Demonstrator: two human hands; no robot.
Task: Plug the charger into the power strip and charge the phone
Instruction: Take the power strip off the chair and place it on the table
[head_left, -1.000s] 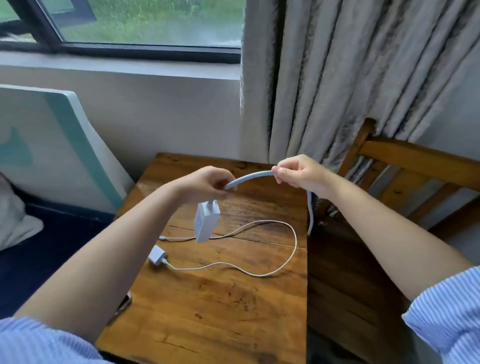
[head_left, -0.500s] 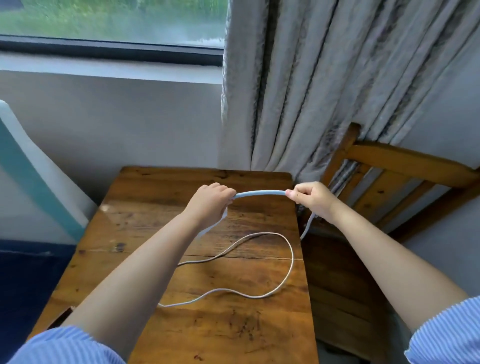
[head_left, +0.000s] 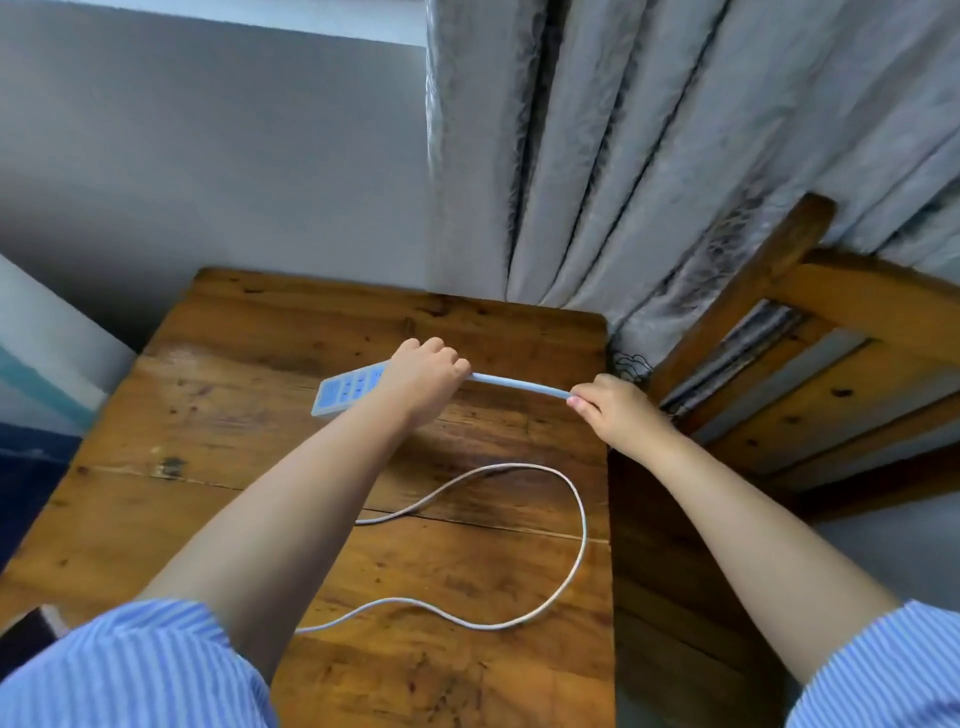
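A white and blue power strip (head_left: 345, 389) lies flat on the wooden table (head_left: 260, 322), toward its far side. My left hand (head_left: 423, 374) is closed over the strip's near end, where its thick pale blue cord (head_left: 519, 385) comes out. My right hand (head_left: 610, 410) pinches that cord close to the table's right edge. A thin white charging cable (head_left: 576, 519) loops across the table between my forearms. My left arm hides the charger block. No phone is clearly visible.
A grey curtain (head_left: 675, 156) hangs behind the table's far right corner. A wooden chair (head_left: 831, 364) stands right beside the table. A dark flat object (head_left: 23, 631) pokes out at the lower left by my sleeve. A white and teal board (head_left: 47, 353) leans at the left.
The power strip hung from my left hand a second ago; now it lies flat on the table. Both hands have moved farther from me. The view has shifted right and tilted down.
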